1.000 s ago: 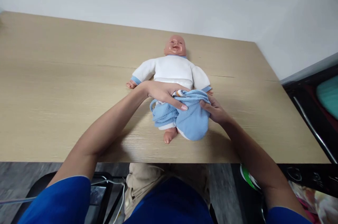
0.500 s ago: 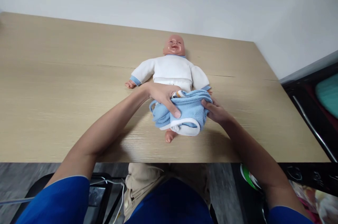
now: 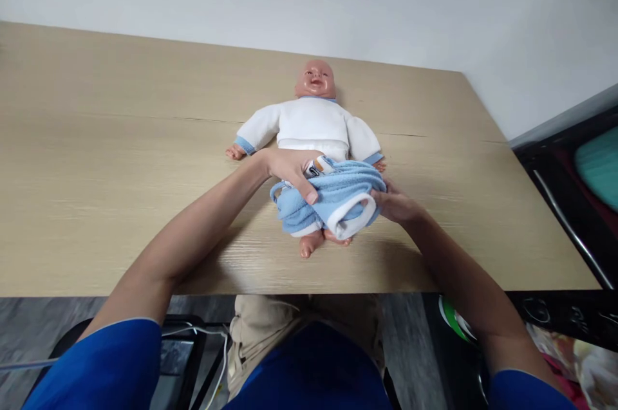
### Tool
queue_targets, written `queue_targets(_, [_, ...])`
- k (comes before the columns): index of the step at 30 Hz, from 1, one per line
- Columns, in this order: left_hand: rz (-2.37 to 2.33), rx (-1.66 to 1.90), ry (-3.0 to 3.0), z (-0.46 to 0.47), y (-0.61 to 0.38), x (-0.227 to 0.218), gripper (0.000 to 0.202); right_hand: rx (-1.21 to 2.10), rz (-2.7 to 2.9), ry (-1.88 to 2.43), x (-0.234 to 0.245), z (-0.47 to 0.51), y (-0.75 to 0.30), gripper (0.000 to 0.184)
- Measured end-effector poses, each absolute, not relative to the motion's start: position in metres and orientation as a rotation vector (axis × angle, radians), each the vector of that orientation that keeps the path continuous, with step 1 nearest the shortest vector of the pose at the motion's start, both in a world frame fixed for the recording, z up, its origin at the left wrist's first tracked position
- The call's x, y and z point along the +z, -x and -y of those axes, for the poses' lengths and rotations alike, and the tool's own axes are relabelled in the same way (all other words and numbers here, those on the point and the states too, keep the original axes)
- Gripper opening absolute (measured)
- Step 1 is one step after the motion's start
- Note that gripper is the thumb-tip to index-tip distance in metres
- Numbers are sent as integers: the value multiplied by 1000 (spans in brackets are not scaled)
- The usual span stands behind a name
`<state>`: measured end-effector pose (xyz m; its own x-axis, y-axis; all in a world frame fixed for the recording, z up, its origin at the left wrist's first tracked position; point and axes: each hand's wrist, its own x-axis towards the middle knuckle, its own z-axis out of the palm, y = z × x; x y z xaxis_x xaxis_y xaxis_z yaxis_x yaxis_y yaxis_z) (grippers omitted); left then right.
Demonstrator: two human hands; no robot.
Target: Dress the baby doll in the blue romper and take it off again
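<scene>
A baby doll (image 3: 313, 119) in a white top lies on its back on the wooden table (image 3: 96, 159), head away from me. Light blue trousers (image 3: 338, 201) with white cuffs are bunched around its hips and legs, and both bare feet show below them. My left hand (image 3: 292, 172) grips the trousers' waistband on the doll's left side, fingers curled over the cloth. On the other side, my right hand (image 3: 393, 204) holds the waistband, fingers tucked under the fabric.
The table's near edge runs just in front of my lap. A dark rack (image 3: 570, 191) with a teal object (image 3: 601, 172) stands at the right, past the table's edge. Cables (image 3: 203, 339) and a dark chair base lie on the floor at lower left.
The trousers have been drawn up the doll's legs toward its waist. The right leg's cuff has slid up, so the second foot now shows. Both hands stayed on the waistband.
</scene>
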<state>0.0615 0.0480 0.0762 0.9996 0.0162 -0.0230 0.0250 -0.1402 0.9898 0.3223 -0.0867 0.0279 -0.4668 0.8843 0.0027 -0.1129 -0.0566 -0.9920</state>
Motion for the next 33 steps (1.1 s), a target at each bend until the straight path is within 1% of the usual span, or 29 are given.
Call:
queue_targets(3, [-84, 7, -1721, -45, -60, 76, 66, 1692, 1290, 796, 25, 84, -316, 55])
queue_targets(5, [-115, 54, -1735, -45, -58, 73, 62, 1719, 1311, 748, 28, 82, -316, 55])
queue_targets(7, [-124, 109, -1745, -45, -56, 69, 59, 1673, 1387, 740, 33, 81, -317, 57])
queue_targets(12, [-161, 173, -1750, -41, -54, 69, 55, 1402, 1597, 940, 49, 83, -320, 77])
queue_targets(13, [-173, 171, -1746, -39, -54, 69, 53, 1343, 1590, 1001, 51, 83, -319, 74])
queue_targets(17, [-247, 182, -1691, -33, -57, 71, 46, 1086, 1440, 1150, 56, 87, -308, 52])
queue_targets(20, [-258, 208, -1599, -29, -60, 73, 50, 1012, 1385, 1213, 60, 102, -296, 40])
queue_targets(22, [-193, 196, -1649, -27, -62, 78, 53, 1038, 1332, 1248, 64, 122, -284, 37])
queue_targets(25, [-111, 106, -1848, -22, -65, 86, 56, 1119, 1228, 1303, 65, 163, -257, 44])
queue_targets(26, [-110, 69, -1895, -20, -66, 88, 55, 1145, 1190, 1326, 63, 177, -248, 46])
queue_targets(28, [-128, 1, -1952, -16, -66, 89, 49, 1174, 1117, 1369, 57, 201, -230, 44])
queue_targets(31, [-176, -82, -2057, -11, -66, 89, 43, 1051, 1115, 1472, 44, 223, -215, 38])
queue_targets(33, [-231, -126, -2130, -7, -66, 89, 40, 839, 1184, 1604, 34, 229, -214, 31])
